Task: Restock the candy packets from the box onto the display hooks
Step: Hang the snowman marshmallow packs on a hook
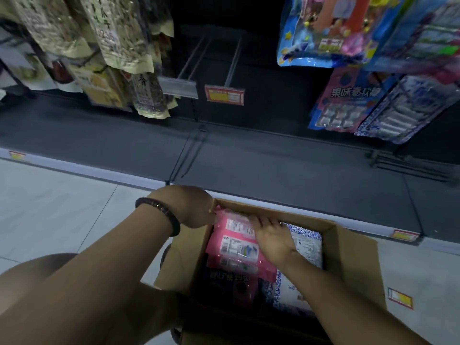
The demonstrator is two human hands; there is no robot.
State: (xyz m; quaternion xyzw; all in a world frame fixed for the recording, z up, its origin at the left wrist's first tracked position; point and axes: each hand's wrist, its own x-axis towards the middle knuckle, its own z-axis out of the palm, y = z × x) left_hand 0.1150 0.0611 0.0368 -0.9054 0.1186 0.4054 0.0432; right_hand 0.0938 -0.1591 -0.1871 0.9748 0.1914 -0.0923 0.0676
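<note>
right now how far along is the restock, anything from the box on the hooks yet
Early, by the look of it. Done: nothing clearly; the middle hooks are bare. In hand: the left hand and right hand are both on the pink packets in the box. Left: those, plus the blue-patterned packets beside them, all need hanging.

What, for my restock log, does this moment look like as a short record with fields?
box: open cardboard, on the floor by the shelf
contents: pink packets left, blue-white packets right
left hand: at the pink packets' far edge, fingers hidden
right hand: fingers resting on the pink packets
hooks: two bare, one ending in a red price tag
</note>
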